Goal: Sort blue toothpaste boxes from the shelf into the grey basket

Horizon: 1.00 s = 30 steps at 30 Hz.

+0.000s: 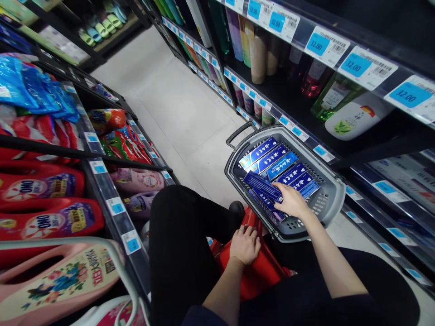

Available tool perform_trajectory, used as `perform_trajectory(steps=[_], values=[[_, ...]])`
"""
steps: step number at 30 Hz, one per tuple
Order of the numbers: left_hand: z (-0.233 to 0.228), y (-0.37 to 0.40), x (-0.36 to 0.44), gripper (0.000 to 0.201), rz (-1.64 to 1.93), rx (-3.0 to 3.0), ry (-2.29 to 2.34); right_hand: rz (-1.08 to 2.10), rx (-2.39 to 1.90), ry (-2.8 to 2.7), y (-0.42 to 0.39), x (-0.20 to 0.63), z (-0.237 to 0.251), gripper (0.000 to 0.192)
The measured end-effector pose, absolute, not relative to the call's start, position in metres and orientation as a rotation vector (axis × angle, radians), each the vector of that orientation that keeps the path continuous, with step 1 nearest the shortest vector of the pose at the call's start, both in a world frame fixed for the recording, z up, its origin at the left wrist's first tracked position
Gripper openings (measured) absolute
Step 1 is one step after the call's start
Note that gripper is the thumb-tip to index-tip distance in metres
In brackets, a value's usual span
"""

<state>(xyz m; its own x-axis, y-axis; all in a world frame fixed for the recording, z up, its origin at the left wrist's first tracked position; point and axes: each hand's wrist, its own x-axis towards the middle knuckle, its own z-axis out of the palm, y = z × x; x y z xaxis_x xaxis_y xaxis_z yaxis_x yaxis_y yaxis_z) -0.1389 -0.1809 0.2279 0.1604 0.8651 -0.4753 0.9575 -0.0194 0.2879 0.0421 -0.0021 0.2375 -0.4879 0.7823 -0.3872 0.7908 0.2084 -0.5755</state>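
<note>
Our right hand (292, 201) has its fingers (279, 192) curled over a long dark-blue cardboard box (262, 185), gripping it near the front edge of the grey plastic shopping basket (326, 203). The box lies askew across more blue boxes (277, 165) packed side by side toward the basket's far wall. Our left hand (244, 244) rests flat, fingers loosely spread and holding nothing, on the red plastic stool (258, 267) beneath the basket's near rim. We judge the basket sits partly propped there; pressing on the near side could tip it and slide the boxes out.
</note>
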Motion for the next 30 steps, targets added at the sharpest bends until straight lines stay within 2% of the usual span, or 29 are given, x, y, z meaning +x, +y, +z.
perform_trajectory(steps=[4, 8, 10, 14, 16, 21, 30], values=[[0.229, -0.181, -0.138, 0.027, -0.236, 1.899, 1.728, -1.333, 1.466, 2.553, -0.005, 0.032, 0.26, 0.07], [0.23, -0.18, -0.137, 0.026, -0.239, 1.905, 1.732, -1.545, 1.525, 2.477, -0.007, 0.031, 0.265, 0.07], [0.23, -0.18, -0.137, 0.025, -0.227, 1.908, 1.731, -1.9, 1.58, 2.305, -0.008, 0.031, 0.262, 0.066], [0.23, -0.181, -0.138, 0.025, -0.223, 1.905, 1.73, -2.883, 1.449, 1.588, -0.011, 0.03, 0.259, 0.057], [0.231, -0.18, -0.137, 0.026, -0.228, 1.903, 1.729, -3.112, 1.38, 1.184, -0.014, 0.028, 0.262, 0.058], [0.23, -0.179, -0.137, 0.026, -0.228, 1.908, 1.729, -3.167, 1.549, 0.662, -0.021, 0.024, 0.273, 0.058], [0.228, -0.182, -0.137, 0.026, -0.213, 1.917, 1.731, -3.198, 1.459, 0.664, -0.019, 0.03, 0.278, 0.051]])
